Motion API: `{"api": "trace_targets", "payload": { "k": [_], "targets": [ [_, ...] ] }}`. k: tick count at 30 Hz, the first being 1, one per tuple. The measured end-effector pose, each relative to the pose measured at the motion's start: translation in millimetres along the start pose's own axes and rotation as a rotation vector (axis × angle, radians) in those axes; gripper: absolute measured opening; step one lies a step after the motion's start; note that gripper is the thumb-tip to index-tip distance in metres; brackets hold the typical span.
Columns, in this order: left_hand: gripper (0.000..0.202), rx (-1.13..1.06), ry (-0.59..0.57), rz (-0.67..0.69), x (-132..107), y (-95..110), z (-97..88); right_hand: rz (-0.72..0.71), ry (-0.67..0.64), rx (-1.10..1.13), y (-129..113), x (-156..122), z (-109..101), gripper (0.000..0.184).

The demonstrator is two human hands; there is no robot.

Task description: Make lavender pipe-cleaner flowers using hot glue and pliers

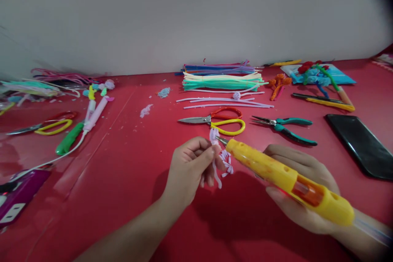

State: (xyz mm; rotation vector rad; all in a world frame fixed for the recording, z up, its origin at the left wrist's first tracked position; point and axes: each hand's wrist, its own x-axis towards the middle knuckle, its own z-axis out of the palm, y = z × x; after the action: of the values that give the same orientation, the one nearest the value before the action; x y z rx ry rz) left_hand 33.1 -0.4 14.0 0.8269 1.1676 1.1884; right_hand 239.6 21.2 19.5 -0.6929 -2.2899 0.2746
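Observation:
My left hand (190, 170) is closed in a pinch on a small lilac pipe-cleaner piece (221, 159) with looped ends, held just above the red table (129, 180). My right hand (299, 190) grips a yellow glue gun (288, 176) with an orange window. Its metal nozzle points left and touches the top of the lilac piece by my left fingertips.
Behind my hands lie red-and-yellow scissors (219, 122), teal pliers (284, 126), loose lilac stems (227, 102) and a bundle of coloured pipe cleaners (222, 77). A black phone (357, 143) lies right. Left: another scissors (49, 125), a pink glue gun (93, 116), a purple power strip (16, 196).

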Motion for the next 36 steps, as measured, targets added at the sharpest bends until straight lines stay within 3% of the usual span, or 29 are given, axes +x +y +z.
{"api": "trace_targets", "payload": {
  "k": [22,36],
  "targets": [
    [0.024,-0.006,-0.012,0.007,-0.8,0.0,-0.2,0.063,-0.064,0.006,5.5,-6.9,-0.1,0.012],
    [0.025,-0.018,-0.007,0.006,0.0,-0.6,-0.2,0.029,-0.006,-0.030,3.2,-4.7,0.9,0.016]
  ]
}}
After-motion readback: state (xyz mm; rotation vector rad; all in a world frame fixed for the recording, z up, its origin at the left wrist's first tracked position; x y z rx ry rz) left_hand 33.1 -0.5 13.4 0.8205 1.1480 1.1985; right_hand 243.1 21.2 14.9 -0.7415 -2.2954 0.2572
